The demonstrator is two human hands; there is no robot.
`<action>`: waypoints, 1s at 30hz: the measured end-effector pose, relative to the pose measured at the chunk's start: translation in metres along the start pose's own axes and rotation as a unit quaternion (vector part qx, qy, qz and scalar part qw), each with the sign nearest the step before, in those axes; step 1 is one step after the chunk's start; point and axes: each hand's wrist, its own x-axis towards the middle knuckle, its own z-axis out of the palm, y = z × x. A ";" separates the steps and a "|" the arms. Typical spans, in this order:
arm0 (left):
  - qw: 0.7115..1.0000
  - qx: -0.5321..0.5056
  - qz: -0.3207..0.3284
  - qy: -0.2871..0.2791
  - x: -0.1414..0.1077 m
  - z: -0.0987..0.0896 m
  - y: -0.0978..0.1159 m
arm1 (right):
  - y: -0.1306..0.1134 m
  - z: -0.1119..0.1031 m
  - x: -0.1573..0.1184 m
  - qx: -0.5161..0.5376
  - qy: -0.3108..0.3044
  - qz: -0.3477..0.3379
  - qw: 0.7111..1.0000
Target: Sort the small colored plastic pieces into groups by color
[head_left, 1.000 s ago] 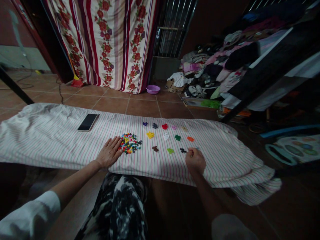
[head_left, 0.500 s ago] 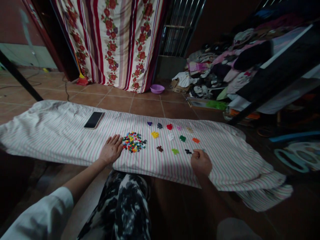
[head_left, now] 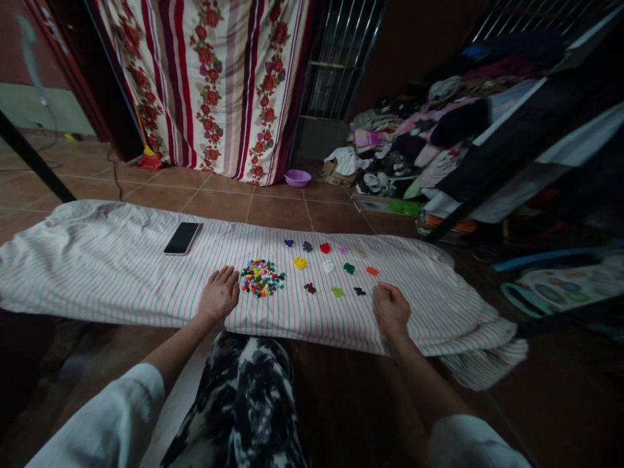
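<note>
My left hand (head_left: 219, 292) lies flat on the striped cloth (head_left: 146, 286), fingers stretched out, against the left edge of a mixed heap of small coloured pieces (head_left: 262, 278). To the right, similar pieces sit sorted by colour in rows, among them yellow pieces (head_left: 299, 263), red pieces (head_left: 324, 248), dark green pieces (head_left: 349, 268) and lime green pieces (head_left: 337, 292). My right hand (head_left: 391, 309) is closed, fingers curled, just right of the black pieces (head_left: 359, 291) and below the orange pieces (head_left: 372, 270). Whatever its fingers hold, if anything, is hidden.
A phone (head_left: 182, 238) lies on the cloth left of the heap. Beyond the cloth are a tiled floor, a purple basin (head_left: 297, 177), a hanging floral curtain (head_left: 209, 84) and a large clothes pile (head_left: 414, 136). Dark poles slant at both sides.
The view has shifted slightly. My right hand has drawn a little away from the black pieces, its fingers still curled. My left hand stays by the mixed heap.
</note>
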 end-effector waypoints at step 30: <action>0.998 0.008 0.029 0.063 0.001 0.004 -0.003 | -0.157 0.130 -0.069 -0.273 -0.431 -0.241 0.825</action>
